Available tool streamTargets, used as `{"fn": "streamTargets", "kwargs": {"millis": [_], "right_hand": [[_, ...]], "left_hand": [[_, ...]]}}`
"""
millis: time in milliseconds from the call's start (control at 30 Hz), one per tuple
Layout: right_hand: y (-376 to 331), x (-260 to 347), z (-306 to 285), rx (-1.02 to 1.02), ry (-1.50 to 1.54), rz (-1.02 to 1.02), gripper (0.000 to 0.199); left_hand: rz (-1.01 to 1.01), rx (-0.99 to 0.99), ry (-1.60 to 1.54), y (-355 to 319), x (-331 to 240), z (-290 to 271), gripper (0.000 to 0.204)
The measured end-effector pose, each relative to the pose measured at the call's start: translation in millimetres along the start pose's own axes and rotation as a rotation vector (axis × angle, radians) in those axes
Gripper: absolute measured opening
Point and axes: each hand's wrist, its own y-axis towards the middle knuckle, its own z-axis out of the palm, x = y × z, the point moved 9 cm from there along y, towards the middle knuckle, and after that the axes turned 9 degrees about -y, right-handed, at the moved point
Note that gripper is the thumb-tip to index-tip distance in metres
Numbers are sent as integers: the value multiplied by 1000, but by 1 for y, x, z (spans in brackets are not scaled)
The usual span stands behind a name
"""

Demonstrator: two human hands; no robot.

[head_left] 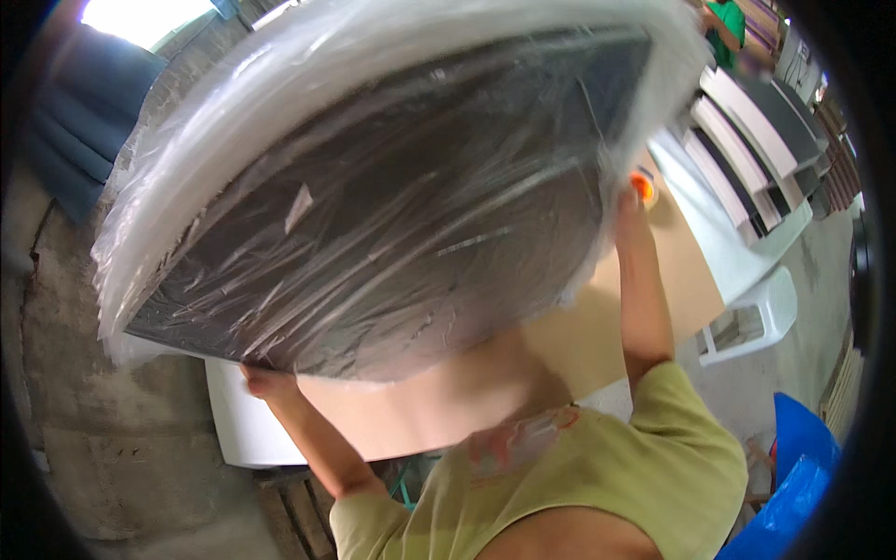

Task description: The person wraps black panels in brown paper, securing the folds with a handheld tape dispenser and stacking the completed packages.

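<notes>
A large dark flat panel [401, 196], wrapped in clear plastic film [201, 154], is held up over the table and covers much of the view. My left hand [268, 380] grips its near edge toward the left end, the fingers mostly hidden behind it. At the right edge my right hand [629, 203] holds the panel, its fingers partly out of sight. Right beside that hand a roll of orange tape [642, 187] shows on the table.
Brown board [672, 271] covers the white table [245, 420] below. Curved white and dark panels [747, 140] are stacked at far right, near a white plastic stool [770, 313]. A person in green [728, 23] stands behind. Blue sheeting [793, 467] lies at lower right.
</notes>
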Motion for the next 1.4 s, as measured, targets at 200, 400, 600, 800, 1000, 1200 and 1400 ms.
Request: {"fn": "streamTargets", "kwargs": {"millis": [200, 400, 600, 800, 1000, 1200, 1400], "right_hand": [[2, -17, -12, -247, -249, 247, 95], [25, 8, 4, -258, -196, 98, 84], [-35, -48, -46, -246, -292, 69, 74], [-59, -104, -95, -100, -399, -27, 65], [-97, -205, -135, -95, -600, 30, 58], [-124, -167, -121, -206, -490, 51, 56], [-103, -152, -112, -256, -455, 13, 54]], "left_hand": [[65, -53, 28, -24, 35, 29, 102], [71, -57, 109, -10, 36, 20, 97], [60, 180, -157, -30, 64, 35, 119], [-6, 262, -309, -21, 78, 34, 123], [1, 302, 171, -51, 183, -40, 115], [-29, 151, 250, -71, 199, -65, 95], [-54, 229, 143, -68, 159, -17, 80]]}}
